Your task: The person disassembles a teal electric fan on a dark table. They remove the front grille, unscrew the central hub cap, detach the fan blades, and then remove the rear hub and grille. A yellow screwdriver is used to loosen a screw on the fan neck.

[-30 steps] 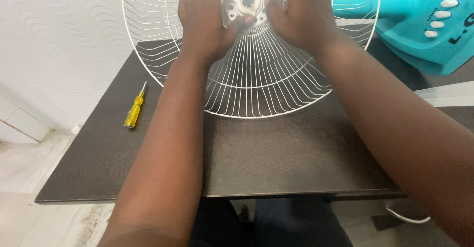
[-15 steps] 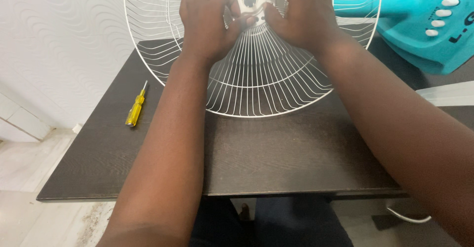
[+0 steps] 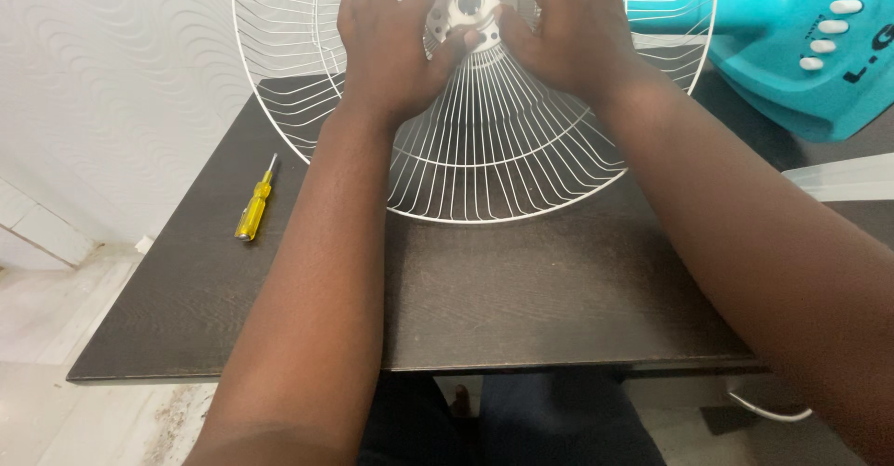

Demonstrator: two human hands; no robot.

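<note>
Dark wood-grain table [image 3: 521, 308] fills the middle of the frame, with a white textured wall [image 3: 112, 75] at the upper left and pale floor at the lower left. Your left hand [image 3: 391, 42] and your right hand [image 3: 568, 33] meet at the top centre, both curled around the metal hub [image 3: 467, 0] of the white wire fan guard [image 3: 494, 163]. Your fingers are bent and close in on the hub from either side, thumbs pressing at its lower edge, so both hands have hold of it rather than lying flat. The guard stands tilted, its lower rim resting on the table just above the middle of the frame. A turquoise fan body [image 3: 801, 47] with white buttons lies at the upper right, close behind the guard, and a yellow-handled screwdriver [image 3: 253, 203] lies on the table at the left, well apart from your hands. The likely trouble is the guard itself: only its rim bears on the table, so uneven pressure from one hand could let it slide or twist. Thin wires beside your fingertips could pinch or bend if you squeeze hard. Whether any small fastener sits loose at the hub cannot be made out; one could drop off the table.
</note>
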